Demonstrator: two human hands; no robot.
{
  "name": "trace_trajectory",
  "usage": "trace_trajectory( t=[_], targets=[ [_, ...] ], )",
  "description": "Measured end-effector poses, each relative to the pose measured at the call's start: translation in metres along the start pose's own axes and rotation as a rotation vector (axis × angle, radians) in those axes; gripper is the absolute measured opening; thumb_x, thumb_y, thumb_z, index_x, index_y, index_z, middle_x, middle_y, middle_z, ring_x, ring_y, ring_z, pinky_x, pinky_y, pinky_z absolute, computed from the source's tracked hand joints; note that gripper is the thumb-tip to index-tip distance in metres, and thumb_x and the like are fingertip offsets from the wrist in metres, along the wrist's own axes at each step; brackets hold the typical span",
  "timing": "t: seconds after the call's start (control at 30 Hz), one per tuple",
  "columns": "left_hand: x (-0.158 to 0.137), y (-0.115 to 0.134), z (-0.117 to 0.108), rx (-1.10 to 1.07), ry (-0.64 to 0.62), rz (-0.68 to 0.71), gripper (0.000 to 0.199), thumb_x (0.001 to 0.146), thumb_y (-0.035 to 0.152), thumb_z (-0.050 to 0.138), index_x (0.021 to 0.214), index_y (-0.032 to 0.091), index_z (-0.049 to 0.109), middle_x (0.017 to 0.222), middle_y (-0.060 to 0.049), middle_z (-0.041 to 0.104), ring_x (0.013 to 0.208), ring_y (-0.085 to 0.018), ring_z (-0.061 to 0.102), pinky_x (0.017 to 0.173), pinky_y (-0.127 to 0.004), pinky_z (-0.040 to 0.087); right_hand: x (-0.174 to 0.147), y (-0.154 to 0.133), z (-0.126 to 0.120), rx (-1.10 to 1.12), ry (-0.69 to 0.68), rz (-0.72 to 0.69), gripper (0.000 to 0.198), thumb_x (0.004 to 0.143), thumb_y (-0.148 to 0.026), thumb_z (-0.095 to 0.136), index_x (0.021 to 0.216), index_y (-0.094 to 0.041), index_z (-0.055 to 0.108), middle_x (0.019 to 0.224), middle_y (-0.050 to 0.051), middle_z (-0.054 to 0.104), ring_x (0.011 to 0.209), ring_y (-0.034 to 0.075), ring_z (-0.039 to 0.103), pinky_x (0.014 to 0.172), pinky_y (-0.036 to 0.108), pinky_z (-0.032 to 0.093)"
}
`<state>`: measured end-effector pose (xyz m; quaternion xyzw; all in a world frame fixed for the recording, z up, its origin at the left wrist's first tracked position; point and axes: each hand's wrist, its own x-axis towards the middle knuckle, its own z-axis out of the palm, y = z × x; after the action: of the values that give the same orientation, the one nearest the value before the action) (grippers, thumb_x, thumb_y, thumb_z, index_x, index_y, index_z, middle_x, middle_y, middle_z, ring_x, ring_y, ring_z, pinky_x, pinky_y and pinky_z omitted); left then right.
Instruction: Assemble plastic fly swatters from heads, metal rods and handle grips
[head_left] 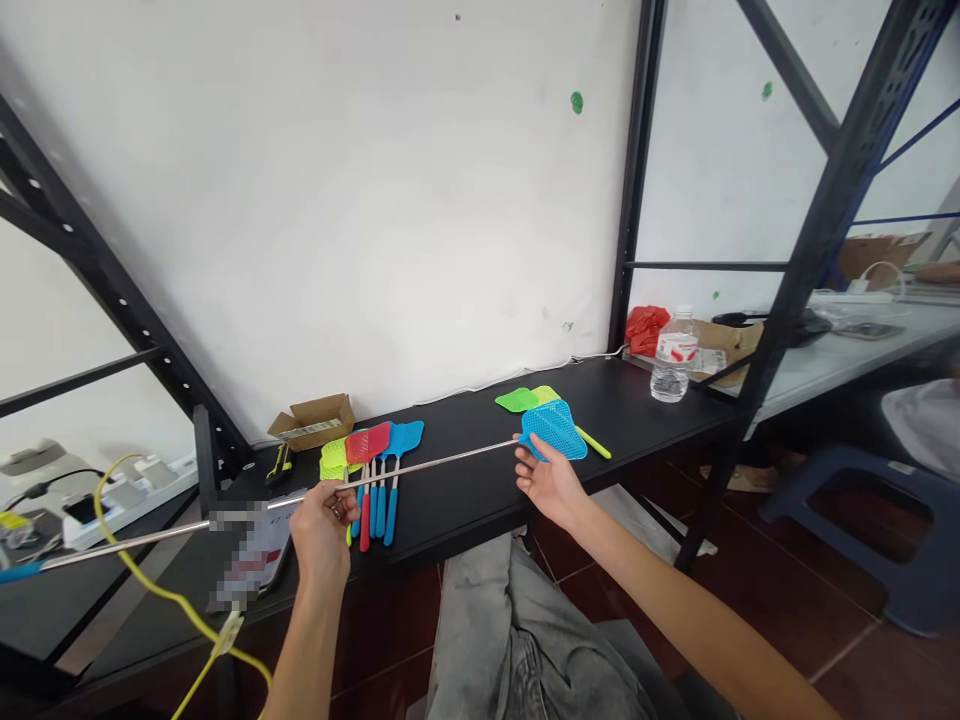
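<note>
A blue fly swatter with a long extended metal rod spans the view, its mesh head (556, 432) at the right and its blue handle end at the left edge. My left hand (321, 530) is closed around the rod. With thumb and fingers, my right hand (551, 488) pinches the neck just below the mesh head. Beyond my left hand lie several shorter swatters side by side, among them a red swatter (367, 441), a blue swatter (406, 437) and a yellow-green one (333, 460). Behind the held head rest a green swatter (516, 400) and a yellow-green handle (595, 443).
On the black shelf (465, 510) stand an open cardboard box (319, 420) and a water bottle (673, 355), with a red plastic bag (645, 328) behind. A phone (259, 550) and a yellow cable (176, 600) are at left. Black rack posts (810, 230) flank the shelf.
</note>
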<state>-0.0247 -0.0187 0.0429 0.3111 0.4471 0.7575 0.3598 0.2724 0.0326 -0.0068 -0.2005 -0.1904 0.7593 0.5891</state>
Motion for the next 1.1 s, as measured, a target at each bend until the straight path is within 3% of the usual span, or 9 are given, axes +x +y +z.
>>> trace_trajectory(
  t=[0.27, 0.4, 0.57, 0.73, 1.1],
  targets=[
    [0.001, 0.000, -0.001, -0.016, 0.018, 0.001, 0.016, 0.066, 0.028, 0.060, 0.061, 0.017, 0.050, 0.056, 0.004, 0.046, 0.050, -0.009, 0.041, 0.043, -0.022, 0.032, -0.001, -0.002, 0.002, 0.002, 0.004, -0.014, 0.030, 0.080, -0.045, 0.066, 0.096, -0.019, 0.069, 0.072, 0.001, 0.066, 0.052, 0.010, 0.050, 0.043, 0.023, 0.034],
    [0.001, 0.002, -0.002, -0.031, 0.021, 0.016, 0.017, 0.066, 0.027, 0.059, 0.059, 0.017, 0.047, 0.056, 0.005, 0.042, 0.049, -0.008, 0.039, 0.042, -0.022, 0.031, 0.000, -0.007, 0.003, -0.024, 0.116, -0.089, 0.036, 0.083, -0.053, 0.057, 0.084, -0.018, 0.065, 0.078, 0.006, 0.070, 0.054, 0.014, 0.055, 0.043, 0.025, 0.036],
    [-0.001, 0.003, -0.001, -0.031, 0.004, 0.035, 0.018, 0.067, 0.028, 0.057, 0.057, 0.018, 0.044, 0.055, 0.005, 0.040, 0.049, -0.009, 0.039, 0.043, -0.023, 0.031, 0.005, -0.016, 0.001, 0.016, 0.240, -0.201, 0.020, 0.083, -0.042, 0.062, 0.087, -0.023, 0.062, 0.076, 0.001, 0.069, 0.059, 0.017, 0.061, 0.043, 0.025, 0.040],
    [-0.001, 0.000, 0.000, -0.004, -0.011, 0.017, 0.017, 0.068, 0.027, 0.054, 0.058, 0.019, 0.043, 0.053, 0.005, 0.040, 0.048, -0.009, 0.039, 0.043, -0.023, 0.031, 0.005, -0.022, 0.001, 0.146, 0.203, -0.210, 0.008, 0.085, -0.028, 0.063, 0.083, -0.022, 0.058, 0.069, -0.002, 0.066, 0.050, 0.012, 0.053, 0.039, 0.023, 0.038],
    [-0.002, -0.001, 0.001, 0.005, -0.046, -0.009, 0.018, 0.068, 0.028, 0.054, 0.059, 0.020, 0.041, 0.052, 0.005, 0.040, 0.047, -0.009, 0.039, 0.044, -0.023, 0.033, 0.007, -0.023, -0.001, 0.232, 0.142, -0.157, 0.015, 0.088, -0.018, 0.060, 0.075, -0.022, 0.053, 0.059, -0.004, 0.058, 0.044, 0.008, 0.046, 0.042, 0.020, 0.043]
  ],
)
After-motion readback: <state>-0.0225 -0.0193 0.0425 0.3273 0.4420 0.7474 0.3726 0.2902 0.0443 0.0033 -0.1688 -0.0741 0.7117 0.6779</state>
